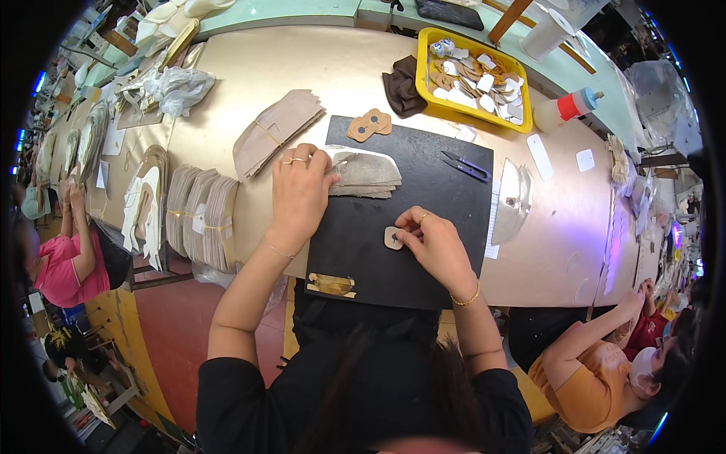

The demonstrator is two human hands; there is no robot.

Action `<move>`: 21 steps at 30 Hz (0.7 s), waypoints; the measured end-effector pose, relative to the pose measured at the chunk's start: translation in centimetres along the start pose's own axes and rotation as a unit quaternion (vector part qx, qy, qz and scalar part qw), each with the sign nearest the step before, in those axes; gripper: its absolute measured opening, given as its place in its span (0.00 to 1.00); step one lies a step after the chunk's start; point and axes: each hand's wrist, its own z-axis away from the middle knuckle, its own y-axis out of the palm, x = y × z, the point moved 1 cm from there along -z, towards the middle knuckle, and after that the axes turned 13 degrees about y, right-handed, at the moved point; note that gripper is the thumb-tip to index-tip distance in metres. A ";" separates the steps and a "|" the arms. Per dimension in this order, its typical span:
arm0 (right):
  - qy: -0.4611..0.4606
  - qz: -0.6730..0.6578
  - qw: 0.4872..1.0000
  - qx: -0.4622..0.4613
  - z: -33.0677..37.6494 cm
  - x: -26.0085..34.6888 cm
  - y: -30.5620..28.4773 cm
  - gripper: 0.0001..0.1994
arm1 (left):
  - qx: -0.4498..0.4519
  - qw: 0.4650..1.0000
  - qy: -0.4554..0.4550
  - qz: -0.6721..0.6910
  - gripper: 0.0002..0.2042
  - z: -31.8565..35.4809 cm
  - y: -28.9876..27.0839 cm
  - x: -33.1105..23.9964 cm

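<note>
On a black mat (446, 197) lies a small stack of grey, curved-top fabric pieces (367, 178). My left hand (299, 189) is at the stack's left end, its fingers curled and closed; a thin pale tip shows by them, too small to name. My right hand (435, 244) pinches a small beige rounded template (393, 237) with a dark keyhole-shaped mark, low over the mat. Beyond the stack lie brown templates (368, 125) with similar dark marks. Purple-handled thread snips (466, 166) rest at the mat's right side.
A yellow tray (476, 115) of small cut pieces stands at the back, beside a dark brown cloth (403, 87) and a red-banded bottle (571, 104). Tied bundles of pieces (278, 132) lie left of the mat. A co-worker in orange (586, 374) sits at the right.
</note>
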 end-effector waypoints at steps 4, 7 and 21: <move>0.016 -0.005 0.999 -0.032 0.8 -1.1 -0.4 0.09 | 0.039 0.998 0.009 0.048 0.07 0.3 0.2 -0.4; 0.022 -0.030 0.997 -0.071 1.0 -2.1 -1.0 0.09 | 0.076 0.990 -0.009 0.116 0.07 1.1 -0.4 -0.7; 0.031 -0.094 0.988 -0.120 2.2 -2.8 -0.7 0.06 | 0.389 0.839 0.032 0.380 0.10 1.6 -5.4 2.9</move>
